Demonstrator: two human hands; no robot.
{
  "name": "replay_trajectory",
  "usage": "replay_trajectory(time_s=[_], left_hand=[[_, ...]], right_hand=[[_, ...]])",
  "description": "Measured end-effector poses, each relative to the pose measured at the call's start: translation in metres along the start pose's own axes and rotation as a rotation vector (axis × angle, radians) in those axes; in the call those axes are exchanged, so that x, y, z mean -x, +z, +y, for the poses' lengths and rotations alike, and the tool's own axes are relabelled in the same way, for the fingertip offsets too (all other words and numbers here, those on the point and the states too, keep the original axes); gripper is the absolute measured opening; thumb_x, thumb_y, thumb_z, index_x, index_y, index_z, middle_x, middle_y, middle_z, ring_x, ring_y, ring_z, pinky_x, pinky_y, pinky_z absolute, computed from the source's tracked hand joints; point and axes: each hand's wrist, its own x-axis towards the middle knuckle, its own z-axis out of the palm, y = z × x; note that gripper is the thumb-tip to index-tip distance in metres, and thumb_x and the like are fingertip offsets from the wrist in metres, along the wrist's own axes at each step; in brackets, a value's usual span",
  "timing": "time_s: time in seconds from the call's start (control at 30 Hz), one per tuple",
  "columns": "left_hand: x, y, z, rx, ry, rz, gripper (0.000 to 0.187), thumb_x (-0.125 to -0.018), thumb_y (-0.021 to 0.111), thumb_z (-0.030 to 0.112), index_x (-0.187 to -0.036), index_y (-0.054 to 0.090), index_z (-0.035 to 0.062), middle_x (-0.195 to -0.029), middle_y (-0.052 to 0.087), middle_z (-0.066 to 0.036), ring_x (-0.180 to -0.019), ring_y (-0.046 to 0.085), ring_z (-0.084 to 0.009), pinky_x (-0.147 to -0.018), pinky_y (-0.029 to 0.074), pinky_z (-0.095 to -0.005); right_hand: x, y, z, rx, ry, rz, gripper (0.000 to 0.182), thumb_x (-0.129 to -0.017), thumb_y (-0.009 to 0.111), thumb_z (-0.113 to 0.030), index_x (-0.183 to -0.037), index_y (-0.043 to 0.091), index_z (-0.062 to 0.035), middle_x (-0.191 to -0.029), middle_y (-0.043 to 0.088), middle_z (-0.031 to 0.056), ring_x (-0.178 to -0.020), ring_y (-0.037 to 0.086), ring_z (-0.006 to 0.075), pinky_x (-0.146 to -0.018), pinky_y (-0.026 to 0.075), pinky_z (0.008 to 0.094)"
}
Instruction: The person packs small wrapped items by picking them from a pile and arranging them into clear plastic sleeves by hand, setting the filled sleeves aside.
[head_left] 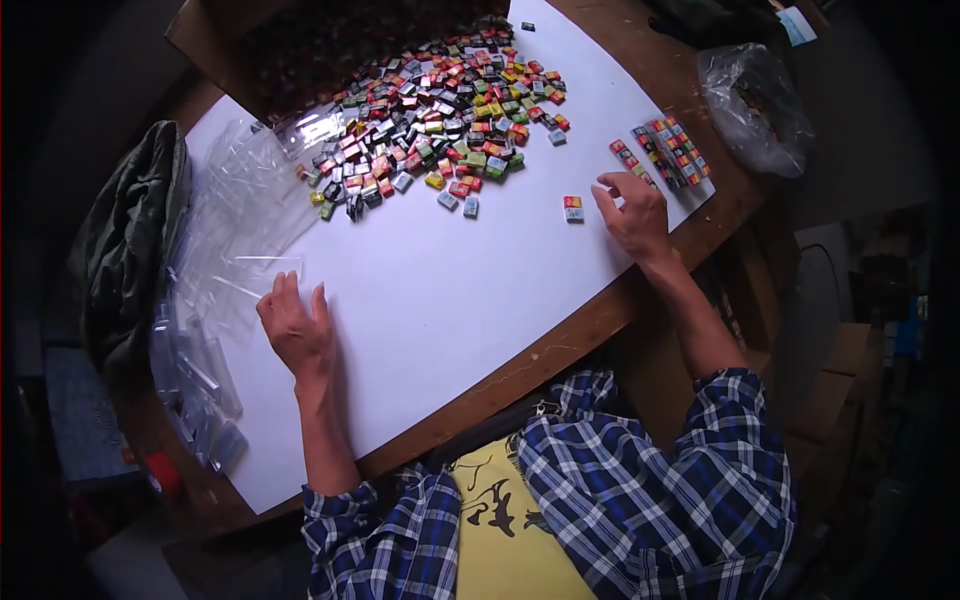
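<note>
My left hand (298,328) is over the left part of the white sheet, fingers raised and thumb apart, with nothing in it. Just beyond its fingertips lie clear thin plastic cases (240,215) in a loose heap. My right hand (636,218) hovers at the right, fingers bent with a gap between forefinger and thumb, and no object shows in it. Left of it, two small printed boxes (573,208) sit end to end. Right behind its knuckles stands a short row of small boxes (630,160), beside a block of several packed rows (672,150).
A large pile of small coloured boxes (430,120) spills from an open cardboard carton (215,50) at the back. More plastic cases (200,385) lie at the left edge by a dark cloth (130,240). A clear plastic bag (755,105) rests at the far right.
</note>
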Motion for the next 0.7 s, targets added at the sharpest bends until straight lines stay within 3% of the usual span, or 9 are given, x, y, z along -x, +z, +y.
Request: replay_trajectory(time_s=[0.13,0.23,0.27,0.4,0.47,0.53,0.7], left_hand=[[-0.002,0.009,-0.003,-0.029,0.003,-0.043,0.046,-0.093,0.080,0.015,-0.134,0.069,-0.0018,-0.140,0.069,-0.018,-0.116,0.060,-0.0366,-0.105,0.052,-0.0458],[0.001,0.007,0.003,-0.039,0.021,-0.043,0.044,-0.093,0.081,0.015,-0.132,0.070,-0.0020,-0.138,0.070,-0.017,-0.115,0.061,-0.0365,-0.104,0.052,-0.0452],[0.003,0.005,0.005,-0.048,0.027,-0.041,0.043,-0.093,0.081,0.015,-0.131,0.070,-0.0020,-0.136,0.071,-0.016,-0.115,0.061,-0.0364,-0.103,0.053,-0.0449],[0.009,0.006,0.002,0.010,0.068,0.024,0.039,-0.092,0.080,0.011,-0.129,0.072,-0.0003,-0.131,0.074,-0.015,-0.113,0.063,-0.0361,-0.101,0.054,-0.0445],[0.004,0.006,-0.001,-0.025,0.069,0.080,0.033,-0.094,0.072,0.005,-0.127,0.074,0.0021,-0.129,0.075,-0.015,-0.112,0.063,-0.0359,-0.099,0.055,-0.0452],[-0.007,0.002,-0.005,-0.021,0.093,0.044,0.037,-0.091,0.066,-0.004,-0.126,0.076,0.0049,-0.131,0.075,-0.015,-0.112,0.064,-0.0357,-0.099,0.055,-0.0435],[-0.029,-0.007,-0.021,-0.162,0.232,-0.032,0.037,-0.091,0.065,0.003,-0.127,0.073,0.0078,-0.137,0.070,-0.014,-0.119,0.062,-0.0320,-0.093,0.054,-0.0405]], right_hand=[[0.017,0.005,-0.029,-0.130,0.107,-0.160,0.018,-0.090,0.078,-0.011,-0.105,0.075,-0.0011,-0.103,0.077,0.0162,-0.091,0.075,0.0346,-0.086,0.060,0.0450],[0.026,0.014,-0.028,0.037,-0.248,-0.101,0.021,-0.091,0.080,-0.010,-0.109,0.076,-0.0010,-0.103,0.077,0.0170,-0.084,0.077,0.0309,-0.075,0.062,0.0393],[0.027,0.016,-0.030,0.025,-0.259,-0.106,0.021,-0.091,0.080,-0.010,-0.109,0.076,-0.0010,-0.103,0.077,0.0170,-0.084,0.077,0.0309,-0.075,0.062,0.0393],[0.031,0.021,-0.042,-0.061,-0.254,-0.153,0.020,-0.089,0.082,-0.009,-0.107,0.076,-0.0004,-0.099,0.077,0.0175,-0.084,0.077,0.0305,-0.075,0.062,0.0378],[0.032,0.029,-0.054,-0.108,-0.107,-0.157,0.020,-0.090,0.082,-0.010,-0.106,0.074,-0.0016,-0.096,0.077,0.0168,-0.082,0.076,0.0325,-0.077,0.061,0.0412],[0.028,0.032,-0.063,-0.146,-0.070,-0.221,0.020,-0.091,0.083,-0.009,-0.107,0.075,0.0001,-0.096,0.077,0.0161,-0.081,0.077,0.0277,-0.075,0.062,0.0368],[0.034,0.049,-0.071,-0.310,-0.232,-0.145,0.019,-0.092,0.082,-0.007,-0.108,0.074,-0.0007,-0.093,0.075,0.0134,-0.076,0.074,0.0235,-0.071,0.060,0.0344]])
